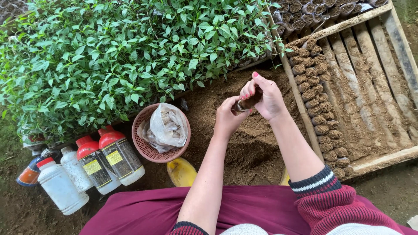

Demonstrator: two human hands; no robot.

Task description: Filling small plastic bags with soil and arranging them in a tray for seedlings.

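Observation:
Both my hands meet above a heap of brown soil [244, 143]. My left hand [228, 116] and my right hand [266, 98] together hold a small soil-filled seedling bag [249, 102] between them. My right fingers curl over its top; my left fingers grip it from below. Much of the bag is hidden by my fingers.
A wooden tray [383, 160] on the right holds a column of filled soil bags [318, 100]. Dense green seedlings [122, 56] fill the upper left. A pink basket [148, 150] holds a plastic bag [167, 127]. Red-capped bottles [117, 156] and white bottles [58, 187] stand at left. A yellow boot toe [182, 172] shows near my lap.

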